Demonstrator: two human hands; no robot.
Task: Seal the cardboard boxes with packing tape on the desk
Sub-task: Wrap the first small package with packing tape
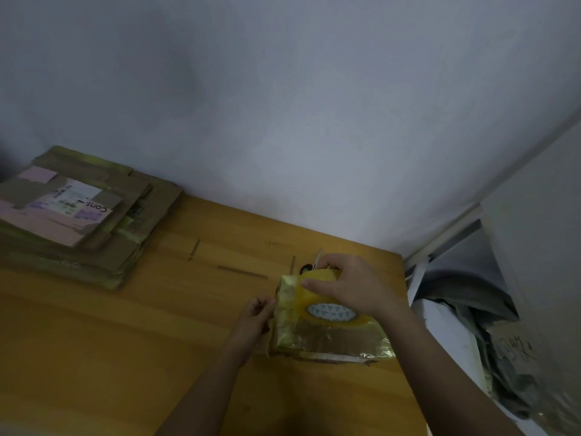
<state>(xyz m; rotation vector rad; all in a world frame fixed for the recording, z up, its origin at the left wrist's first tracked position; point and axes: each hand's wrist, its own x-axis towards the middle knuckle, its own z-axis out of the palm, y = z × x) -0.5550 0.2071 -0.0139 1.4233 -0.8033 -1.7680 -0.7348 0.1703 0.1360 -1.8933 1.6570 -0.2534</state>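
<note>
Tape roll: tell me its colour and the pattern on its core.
The tape roll is translucent yellow; its core is white with small grey triangles, seen in the head view.

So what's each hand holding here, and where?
Right hand grips the yellowish clear packing tape roll by its far rim; left hand pinches the tape-wrapped cardboard box's left edge.

Dim light. A pale wall (283, 105) fills twelve o'clock; the wooden table (125, 341) spans six; white furniture (534, 199) stands at three.

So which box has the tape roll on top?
The small shiny taped box by the hands, under the tape roll. The flat cardboard boxes stacked at the far left have no roll.
</note>
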